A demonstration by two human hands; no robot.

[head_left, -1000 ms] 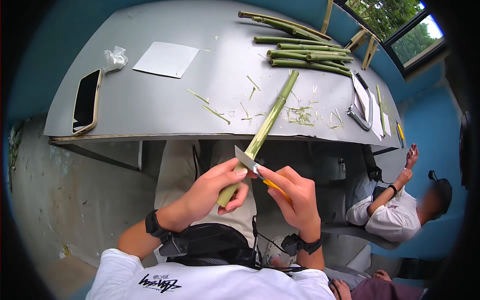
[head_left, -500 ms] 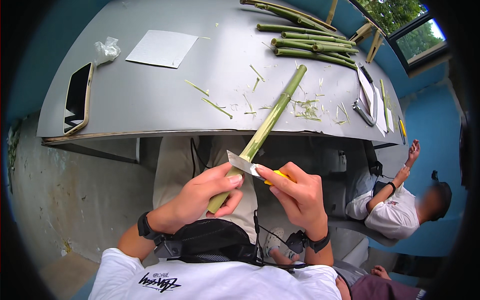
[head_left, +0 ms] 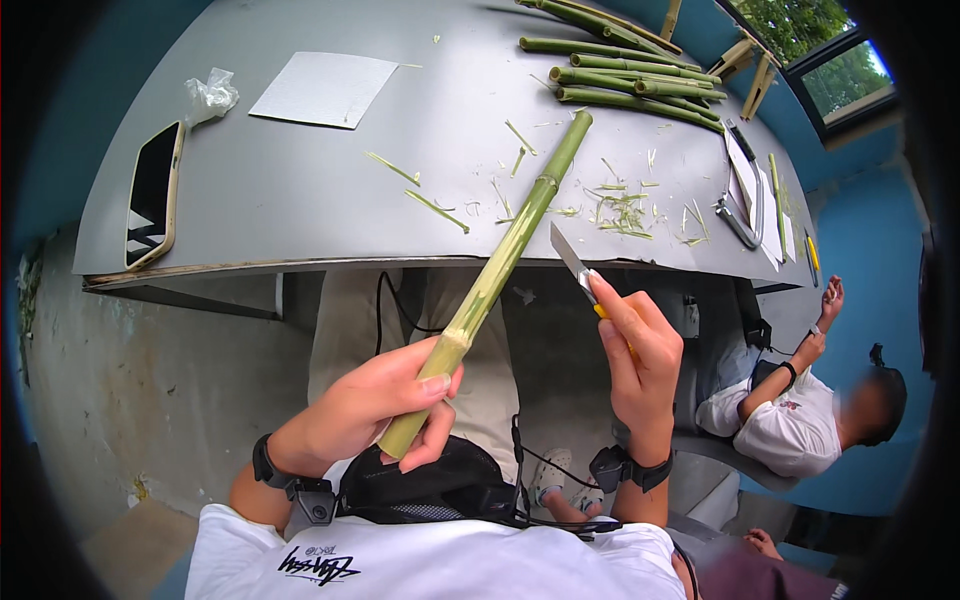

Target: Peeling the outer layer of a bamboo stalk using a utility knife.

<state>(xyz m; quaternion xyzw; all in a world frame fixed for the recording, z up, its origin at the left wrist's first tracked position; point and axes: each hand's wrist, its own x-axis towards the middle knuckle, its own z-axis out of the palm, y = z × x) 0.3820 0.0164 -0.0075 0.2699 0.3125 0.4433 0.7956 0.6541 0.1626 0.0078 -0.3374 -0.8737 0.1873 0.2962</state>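
Note:
My left hand (head_left: 385,402) is closed around the near end of a green bamboo stick (head_left: 505,262), which slants away to the upper right over the table edge. Pale scraped patches show along its middle, beyond a whitish joint. To the right, my right hand (head_left: 640,350) grips a yellow utility knife (head_left: 575,262). Its wide blade is out, tip up and to the left, apart from the bamboo. Part of the knife's handle is hidden by my fingers.
Green shavings (head_left: 622,212) litter the grey table (head_left: 300,190). Further back lies a pile of bamboo sticks (head_left: 640,80). A phone (head_left: 155,195), crumpled plastic (head_left: 212,95) and a white sheet (head_left: 325,88) lie left; a hacksaw (head_left: 742,215) lies right. Another person (head_left: 785,410) sits at the right.
The knife blade has come off the bamboo as my right hand moved right and slightly up. My left hand has drawn the bamboo down and to the left.

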